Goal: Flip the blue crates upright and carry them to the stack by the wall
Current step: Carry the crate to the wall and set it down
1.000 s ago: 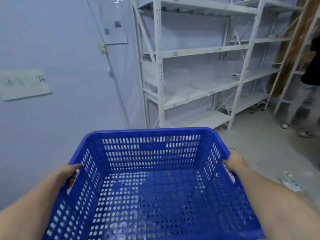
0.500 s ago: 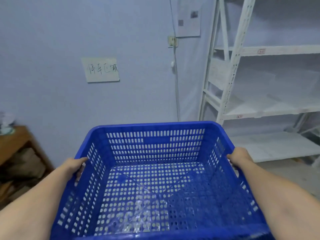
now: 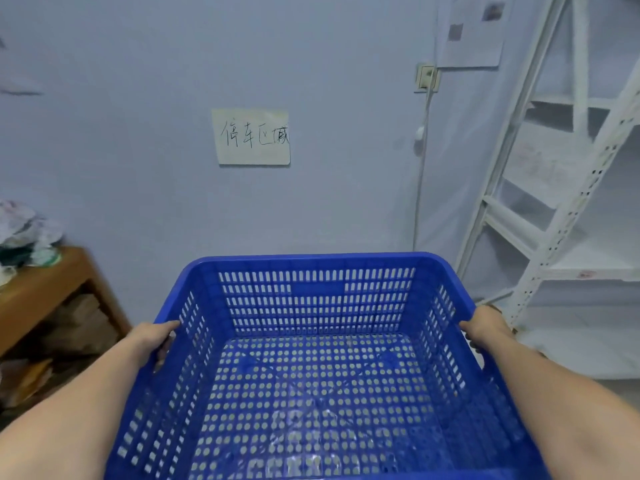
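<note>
- Head view: two hands hold one blue crate (image 3: 318, 368), upright with its open top facing up, carried in the air in front of the person.
- The left hand (image 3: 152, 337) is clamped on the crate's left rim, thumb along the top edge and fingers curled down the outside of the slotted wall.
- The right hand (image 3: 485, 327) is clamped on the right rim in the same way, fingers wrapped under the edge; their tips are hidden.
- Both forearms run in from the lower corners, one along each side wall.
- The crate is empty; pale floor shows through the round holes of its base.
- Count: one crate, two hands, one paper sign, one wall socket, one shelving rack, one wooden bench.
- Against the frame half a second ago, the handwritten paper sign (image 3: 252, 136) sits nearer the middle of the wall (image 3: 138, 98) and looms larger, and the grip on both rims is unchanged.
- The white metal shelving rack (image 3: 554, 220) has slid further to the right edge, so less of its shelves shows.
- The wooden bench (image 3: 45, 292) at left shows more, with crumpled bags (image 3: 24, 233) on top.
- A socket (image 3: 426, 77) with a cord hanging down is mounted right of the sign.
</note>
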`<state>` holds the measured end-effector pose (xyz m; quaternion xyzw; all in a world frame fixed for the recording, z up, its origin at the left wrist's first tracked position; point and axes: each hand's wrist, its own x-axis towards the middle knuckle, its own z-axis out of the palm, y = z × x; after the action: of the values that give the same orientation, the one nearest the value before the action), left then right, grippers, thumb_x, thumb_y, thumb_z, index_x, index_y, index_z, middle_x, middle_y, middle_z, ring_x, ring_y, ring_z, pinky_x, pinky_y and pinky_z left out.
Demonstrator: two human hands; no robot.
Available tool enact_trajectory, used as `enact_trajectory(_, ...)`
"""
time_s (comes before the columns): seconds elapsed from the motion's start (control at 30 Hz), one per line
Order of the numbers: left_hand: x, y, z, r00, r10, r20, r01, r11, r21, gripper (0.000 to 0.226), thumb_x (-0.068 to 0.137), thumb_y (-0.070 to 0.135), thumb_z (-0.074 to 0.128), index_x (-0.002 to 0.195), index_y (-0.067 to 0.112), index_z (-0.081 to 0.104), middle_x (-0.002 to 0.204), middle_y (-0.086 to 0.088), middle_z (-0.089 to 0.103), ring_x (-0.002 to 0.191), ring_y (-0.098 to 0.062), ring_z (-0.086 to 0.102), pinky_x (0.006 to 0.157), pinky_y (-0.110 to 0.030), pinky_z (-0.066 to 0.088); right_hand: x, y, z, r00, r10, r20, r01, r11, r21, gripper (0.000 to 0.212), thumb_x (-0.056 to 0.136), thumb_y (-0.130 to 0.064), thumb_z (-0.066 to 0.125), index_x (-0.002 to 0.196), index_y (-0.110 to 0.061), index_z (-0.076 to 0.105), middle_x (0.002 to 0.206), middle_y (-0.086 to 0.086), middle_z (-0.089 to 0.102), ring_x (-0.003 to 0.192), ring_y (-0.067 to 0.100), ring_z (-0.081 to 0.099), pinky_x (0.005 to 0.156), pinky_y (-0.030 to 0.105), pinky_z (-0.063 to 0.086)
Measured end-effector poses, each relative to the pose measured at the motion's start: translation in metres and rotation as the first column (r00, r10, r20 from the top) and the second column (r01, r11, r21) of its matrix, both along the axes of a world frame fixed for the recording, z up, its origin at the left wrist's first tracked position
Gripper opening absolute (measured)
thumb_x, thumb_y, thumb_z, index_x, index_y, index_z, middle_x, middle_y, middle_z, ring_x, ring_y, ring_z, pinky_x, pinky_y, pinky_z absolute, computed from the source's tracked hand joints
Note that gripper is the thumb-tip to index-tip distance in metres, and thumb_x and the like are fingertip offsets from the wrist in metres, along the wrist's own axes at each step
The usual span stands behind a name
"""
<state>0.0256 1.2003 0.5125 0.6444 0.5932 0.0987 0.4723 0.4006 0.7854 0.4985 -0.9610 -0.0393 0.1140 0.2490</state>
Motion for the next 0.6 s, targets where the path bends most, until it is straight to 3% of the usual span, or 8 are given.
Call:
enact_trajectory(0.2,0.043,0.094,-0.005,0.997,-0.055,0.053,0.059,0.994,-0.086,0.049,0.098,0.023,0.047,0.053,0.006,0.038,0.024,-0.007,0.033,0.013,-0.018,0.031,0.026,-0.014,0.031,0.026,0.074,-0.007,0.998,-0.066,-0.011,0.065,0.997,-0.039,0.016,0.083,-0.013,0.061,0.073,-0.001,0.057,0.076,0.020,0.066,0.071,0.034,0.068,0.069,0.041,0.059)
enact_trajectory(0.27,0.059,0.118,-0.010,0.996,-0.057,0.066,0.064,0.992,-0.110,0.049,0.099,0.025,0.045,0.054,0.008,0.036,0.021,-0.006,0.030,0.011,-0.018,0.029,0.026,-0.012,0.029,0.036,0.095,-0.010,0.996,-0.083,-0.018,0.083,0.996,-0.039,0.017,0.083,-0.015,0.063,0.079,0.001,0.060,0.078,0.021,0.067,0.072,0.035,0.067,0.069,0.042,0.058)
enact_trajectory(0.37,0.087,0.157,-0.028,0.997,-0.041,0.061,0.048,0.991,-0.126,0.050,0.099,0.026,0.045,0.053,0.008,0.036,0.021,-0.006,0.031,0.011,-0.017,0.029,0.027,-0.007,0.026,0.053,0.129,-0.017,0.998,-0.053,-0.024,0.051,0.996,-0.070,0.020,0.084,-0.018,0.061,0.084,0.002,0.062,0.080,0.018,0.065,0.066,0.030,0.059,0.060,0.032,0.047)
enact_trajectory(0.43,0.105,0.176,-0.043,0.999,-0.037,0.039,0.042,0.990,-0.136,0.050,0.099,0.026,0.046,0.053,0.007,0.037,0.021,-0.005,0.031,0.011,-0.017,0.029,0.028,-0.007,0.026,0.071,0.150,-0.028,0.998,-0.038,-0.050,0.034,0.996,-0.077,0.021,0.085,-0.018,0.061,0.087,0.003,0.063,0.083,0.018,0.065,0.062,0.027,0.056,0.058,0.031,0.044)
enact_trajectory(0.6,0.155,0.229,-0.085,0.998,-0.011,-0.063,0.000,0.985,-0.172,0.054,0.098,0.032,0.046,0.051,0.006,0.038,0.025,-0.008,0.034,0.015,-0.019,0.032,0.031,-0.017,0.033,0.132,0.210,-0.075,0.992,-0.040,-0.116,0.032,0.997,-0.068,0.019,0.087,-0.015,0.059,0.083,0.003,0.062,0.084,0.024,0.068,0.073,0.035,0.065,0.071,0.042,0.057)
